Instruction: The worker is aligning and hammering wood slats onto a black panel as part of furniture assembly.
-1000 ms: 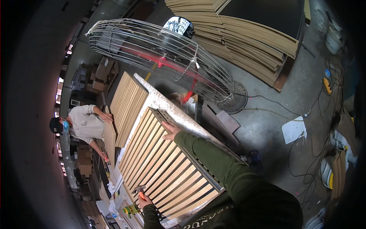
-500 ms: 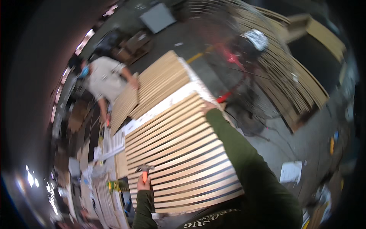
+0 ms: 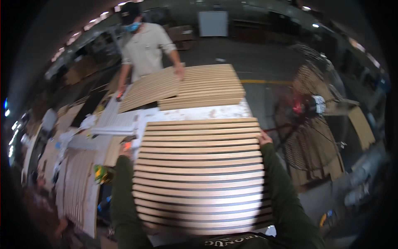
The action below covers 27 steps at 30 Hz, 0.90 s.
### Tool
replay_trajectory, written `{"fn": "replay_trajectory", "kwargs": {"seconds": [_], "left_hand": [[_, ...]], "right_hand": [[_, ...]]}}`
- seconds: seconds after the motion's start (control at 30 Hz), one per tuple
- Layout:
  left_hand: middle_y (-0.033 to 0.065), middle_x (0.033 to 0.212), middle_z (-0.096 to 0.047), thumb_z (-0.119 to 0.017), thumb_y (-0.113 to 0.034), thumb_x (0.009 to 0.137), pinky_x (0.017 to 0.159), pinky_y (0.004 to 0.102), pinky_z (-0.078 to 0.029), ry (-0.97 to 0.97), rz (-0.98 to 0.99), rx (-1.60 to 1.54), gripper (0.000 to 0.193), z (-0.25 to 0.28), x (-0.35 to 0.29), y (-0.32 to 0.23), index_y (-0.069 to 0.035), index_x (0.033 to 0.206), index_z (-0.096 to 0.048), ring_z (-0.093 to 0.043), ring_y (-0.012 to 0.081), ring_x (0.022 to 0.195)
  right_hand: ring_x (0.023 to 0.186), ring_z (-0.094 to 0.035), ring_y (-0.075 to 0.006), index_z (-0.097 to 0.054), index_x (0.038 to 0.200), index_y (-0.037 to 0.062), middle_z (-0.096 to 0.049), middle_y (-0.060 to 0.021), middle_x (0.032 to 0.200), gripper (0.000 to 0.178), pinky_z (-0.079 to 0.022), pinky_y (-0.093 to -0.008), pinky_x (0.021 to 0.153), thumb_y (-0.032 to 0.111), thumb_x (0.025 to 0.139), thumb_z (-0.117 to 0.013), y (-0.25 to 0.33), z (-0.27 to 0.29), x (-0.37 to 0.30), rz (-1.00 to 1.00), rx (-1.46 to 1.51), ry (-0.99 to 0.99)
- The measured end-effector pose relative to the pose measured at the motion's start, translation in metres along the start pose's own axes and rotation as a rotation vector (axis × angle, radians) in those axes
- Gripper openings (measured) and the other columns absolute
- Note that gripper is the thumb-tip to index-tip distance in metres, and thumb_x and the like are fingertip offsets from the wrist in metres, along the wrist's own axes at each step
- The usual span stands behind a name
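A slatted wooden panel (image 3: 199, 169), light strips with dark gaps between them, lies in front of me on the white worktable (image 3: 207, 113). On its right edge, near the far corner, my right hand (image 3: 264, 138) is closed with the fingers at the rim. Beside the panel's left edge my left hand (image 3: 125, 150) grips a hammer (image 3: 127, 144) by its orange handle; the hammer's dark head points away from me. That hand is small and partly blurred.
Across the table a masked co-worker (image 3: 147, 47) handles a tilted slatted panel (image 3: 151, 89) beside a stack of slatted panels (image 3: 211, 85). A large floor fan (image 3: 311, 120) stands at the right. To the left lie white slatted pieces (image 3: 114, 118) and a yellow-green power tool (image 3: 101, 174).
My view has turned and levelled toward the co-worker. My left hand, with the hammer, has moved from over the panel to beside its left edge. My right hand stays at the right edge.
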<state>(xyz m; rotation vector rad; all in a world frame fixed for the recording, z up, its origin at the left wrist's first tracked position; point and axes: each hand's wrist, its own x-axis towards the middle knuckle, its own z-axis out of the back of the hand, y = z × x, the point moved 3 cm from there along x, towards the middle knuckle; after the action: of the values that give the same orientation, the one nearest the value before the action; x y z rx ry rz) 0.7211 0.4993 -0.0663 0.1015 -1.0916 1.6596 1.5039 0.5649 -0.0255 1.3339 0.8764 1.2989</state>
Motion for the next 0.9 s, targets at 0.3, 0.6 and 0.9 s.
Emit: {"fn": "replay_trajectory", "kwargs": {"seconds": [0.3, 0.6, 0.9], "left_hand": [[0.0025, 0.051, -0.046, -0.055, -0.007, 0.075, 0.029, 0.0222, -0.027, 0.426, 0.663, -0.449, 0.029, -0.139, 0.002, -0.154, -0.014, 0.102, -0.049, -0.039, 0.0088, 0.034], [0.0017, 0.051, -0.046, -0.047, -0.001, 0.072, 0.033, 0.0230, -0.031, 0.467, 0.567, -0.447, 0.039, -0.134, -0.001, -0.193, -0.009, 0.110, -0.046, -0.040, 0.0092, 0.038], [0.0015, 0.056, -0.050, -0.052, -0.004, 0.075, 0.035, 0.0241, -0.034, 0.259, 0.675, -0.344, 0.025, -0.136, 0.008, -0.181, -0.008, 0.100, -0.055, -0.044, 0.0081, 0.040]], "right_hand": [[0.064, -0.048, -0.0100, -0.048, 0.112, 0.0076, -0.057, -0.0056, 0.075, 0.042, -0.041, -0.0226, 0.061, 0.017, 0.072, -0.055, -0.032, 0.092, -0.013, -0.201, -0.101, -0.216], [0.090, -0.049, -0.0136, -0.042, 0.116, 0.0004, -0.052, -0.0084, 0.103, 0.040, -0.038, -0.0230, 0.079, 0.005, 0.077, -0.048, -0.041, 0.103, -0.012, -0.138, 0.098, -0.101], [0.088, -0.048, -0.0139, -0.039, 0.118, -0.0013, -0.051, -0.0085, 0.105, 0.040, -0.038, -0.0225, 0.079, 0.002, 0.078, -0.045, -0.031, 0.082, -0.011, -0.203, 0.140, -0.081]]}}
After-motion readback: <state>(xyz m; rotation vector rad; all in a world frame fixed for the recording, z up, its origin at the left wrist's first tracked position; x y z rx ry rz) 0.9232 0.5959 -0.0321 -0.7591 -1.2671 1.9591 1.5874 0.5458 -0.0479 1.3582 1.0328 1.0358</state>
